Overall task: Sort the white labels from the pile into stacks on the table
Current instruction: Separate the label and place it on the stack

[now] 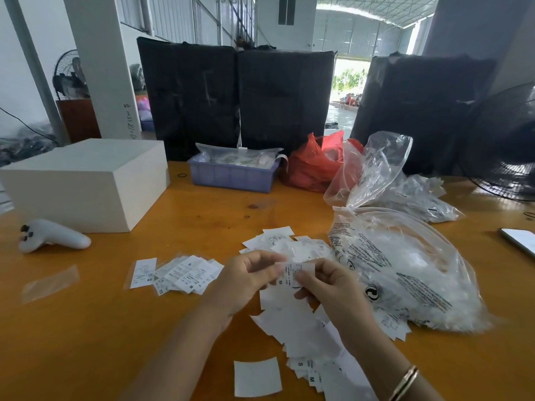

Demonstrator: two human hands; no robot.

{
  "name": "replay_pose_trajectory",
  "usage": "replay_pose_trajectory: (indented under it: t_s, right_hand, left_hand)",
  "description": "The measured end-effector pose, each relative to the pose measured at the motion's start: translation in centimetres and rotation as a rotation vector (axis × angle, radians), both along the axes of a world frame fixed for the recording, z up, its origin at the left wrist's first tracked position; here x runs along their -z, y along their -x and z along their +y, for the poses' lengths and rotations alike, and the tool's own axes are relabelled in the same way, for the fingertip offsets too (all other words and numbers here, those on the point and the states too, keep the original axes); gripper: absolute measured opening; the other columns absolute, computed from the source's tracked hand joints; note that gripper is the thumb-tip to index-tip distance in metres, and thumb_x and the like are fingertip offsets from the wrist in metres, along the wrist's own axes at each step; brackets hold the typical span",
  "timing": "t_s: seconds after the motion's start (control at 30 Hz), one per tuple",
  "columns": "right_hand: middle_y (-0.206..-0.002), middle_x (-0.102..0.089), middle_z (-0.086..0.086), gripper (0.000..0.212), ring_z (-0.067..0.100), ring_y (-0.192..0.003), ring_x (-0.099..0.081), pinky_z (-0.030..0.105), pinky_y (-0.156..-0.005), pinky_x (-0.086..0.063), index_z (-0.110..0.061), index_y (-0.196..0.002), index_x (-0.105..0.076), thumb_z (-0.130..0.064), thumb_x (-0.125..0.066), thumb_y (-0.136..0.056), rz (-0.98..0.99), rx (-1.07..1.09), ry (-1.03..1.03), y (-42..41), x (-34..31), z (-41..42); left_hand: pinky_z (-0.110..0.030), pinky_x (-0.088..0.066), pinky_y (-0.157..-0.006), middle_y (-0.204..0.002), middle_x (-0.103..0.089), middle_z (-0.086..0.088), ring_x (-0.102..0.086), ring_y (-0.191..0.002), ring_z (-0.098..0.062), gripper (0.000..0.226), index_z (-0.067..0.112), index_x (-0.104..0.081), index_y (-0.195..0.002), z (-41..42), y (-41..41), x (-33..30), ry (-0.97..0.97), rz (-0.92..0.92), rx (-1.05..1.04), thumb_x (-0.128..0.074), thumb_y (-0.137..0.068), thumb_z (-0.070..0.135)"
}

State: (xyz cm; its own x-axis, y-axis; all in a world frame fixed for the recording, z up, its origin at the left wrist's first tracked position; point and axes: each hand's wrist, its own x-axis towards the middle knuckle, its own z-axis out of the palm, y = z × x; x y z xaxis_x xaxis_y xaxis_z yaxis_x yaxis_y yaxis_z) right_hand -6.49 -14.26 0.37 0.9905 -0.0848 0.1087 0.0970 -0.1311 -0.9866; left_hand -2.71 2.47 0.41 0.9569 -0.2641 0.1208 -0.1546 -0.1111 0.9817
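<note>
Both hands hold one small white label (296, 272) printed with an M above the table. My left hand (249, 282) pinches its left edge and my right hand (330, 287) pinches its right edge. Under and behind the hands lies a loose pile of white labels (292, 322). To the left, sorted labels marked XS, S and M lie fanned in overlapping stacks (182, 274). A single blank white label (257, 377) lies near the front edge.
A clear printed plastic bag (405, 270) of labels lies right of the pile. A white box (86, 183), a white controller (52, 235), a purple tray (231, 175), a red bag (315, 163), a fan (503, 146) and a phone (521, 241) stand on the orange wooden table (115, 328).
</note>
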Motion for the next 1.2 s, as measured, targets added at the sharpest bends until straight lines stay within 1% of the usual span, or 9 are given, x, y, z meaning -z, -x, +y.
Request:
replay_pose_trajectory:
  t_s: [0.17, 0.27, 0.47, 0.63, 0.77, 0.83, 0.97, 1.13, 1.2]
  right_hand:
    - [-0.068, -0.071, 0.002, 0.01, 0.014, -0.062, -0.067, 0.026, -0.057, -0.052, -0.016, -0.097, -0.064, -0.016, -0.067, -0.087, -0.009, 0.046, -0.059, -0.1, 0.1, 0.2]
    - [-0.068, -0.072, 0.002, 0.003, 0.015, -0.062, -0.068, 0.024, -0.056, -0.054, -0.012, -0.089, -0.066, -0.012, -0.068, -0.086, -0.019, 0.093, -0.101, -0.1, 0.2, 0.0]
    - [-0.065, -0.07, -0.01, 0.007, 0.0, -0.055, -0.063, 0.009, -0.048, -0.042, -0.021, -0.08, -0.068, -0.019, -0.067, -0.087, -0.092, 0.077, 0.064, 0.4, 0.5, 1.3]
    - [-0.069, -0.068, -0.022, 0.021, 0.008, -0.062, -0.064, 0.019, -0.053, -0.05, -0.044, -0.082, -0.063, -0.024, -0.066, -0.087, -0.208, 0.124, 0.305, 0.7, 0.2, 1.5]
    - [-0.071, -0.071, -0.013, 0.028, 0.0, -0.06, -0.064, 0.019, -0.055, -0.051, -0.036, -0.083, -0.067, -0.009, -0.064, -0.088, -0.146, 0.172, 0.152, 0.6, 0.2, 1.2]
    - [-0.071, -0.072, -0.008, 0.028, 0.005, -0.065, -0.067, 0.028, -0.06, -0.056, -0.033, -0.084, -0.069, -0.005, -0.062, -0.089, -0.119, 0.192, 0.073, 0.6, 0.1, 0.7]
    - [-0.072, -0.071, -0.005, 0.029, 0.007, -0.07, -0.069, 0.035, -0.06, -0.056, -0.033, -0.092, -0.066, -0.005, -0.059, -0.091, -0.162, 0.167, 0.09, 0.6, 0.0, 0.9]
    - [-0.075, -0.071, -0.004, 0.032, 0.006, -0.072, -0.068, 0.028, -0.064, -0.059, -0.035, -0.099, -0.061, -0.004, -0.056, -0.092, -0.235, 0.19, 0.133, 0.5, -0.3, 0.4]
    - [-0.08, -0.069, -0.009, 0.026, 0.007, -0.072, -0.067, 0.02, -0.067, -0.057, -0.028, -0.102, -0.061, -0.005, -0.057, -0.091, -0.412, 0.325, 0.298, 0.3, -1.0, -0.8]
  left_hand:
    - [-0.019, -0.054, -0.068, -0.082, -0.074, 0.01, -0.067, -0.077, -0.008, 0.008, 0.034, -0.075, -0.085, -0.3, -0.2, 0.4, 0.057, 0.064, -0.048, -0.072, -0.083, 0.027]
    - [-0.017, -0.052, -0.064, -0.083, -0.074, 0.008, -0.068, -0.076, -0.013, 0.006, 0.034, -0.075, -0.083, -0.5, -0.2, 0.3, 0.13, 0.111, -0.087, -0.075, -0.079, 0.029]
    - [-0.012, -0.05, -0.059, -0.099, -0.067, 0.002, -0.067, -0.085, -0.012, 0.008, 0.029, -0.072, -0.086, -1.3, 0.3, 0.5, 0.122, 0.119, -0.136, -0.075, -0.079, 0.03]
    - [-0.019, -0.053, -0.066, -0.106, -0.067, -0.003, -0.067, -0.092, -0.016, 0.015, 0.031, -0.07, -0.093, -1.1, 0.2, 0.3, 0.167, 0.16, -0.147, -0.074, -0.079, 0.033]
    - [-0.024, -0.054, -0.075, -0.088, -0.071, 0.013, -0.066, -0.086, -0.008, 0.015, 0.036, -0.071, -0.091, -0.8, 0.2, 0.1, 0.118, 0.14, -0.082, -0.069, -0.079, 0.045]
    - [-0.023, -0.055, -0.075, -0.085, -0.071, 0.013, -0.066, -0.084, -0.004, 0.007, 0.034, -0.072, -0.09, -0.3, 0.0, -0.1, 0.111, 0.106, -0.062, -0.068, -0.085, 0.031]
    - [-0.028, -0.057, -0.078, -0.082, -0.068, 0.005, -0.067, -0.089, -0.011, 0.021, 0.03, -0.07, -0.094, 0.5, -0.3, -0.1, 0.062, 0.059, -0.065, -0.066, -0.088, 0.01]
    - [-0.025, -0.053, -0.07, -0.086, -0.068, 0.008, -0.066, -0.086, -0.009, 0.022, 0.033, -0.066, -0.096, 1.6, -1.0, -0.2, 0.054, 0.021, -0.182, -0.065, -0.088, 0.012]
    - [-0.025, -0.052, -0.068, -0.093, -0.067, 0.007, -0.064, -0.087, -0.008, 0.021, 0.033, -0.062, -0.099, 2.6, -1.6, -0.3, 0.023, 0.004, -0.335, -0.064, -0.089, 0.015]
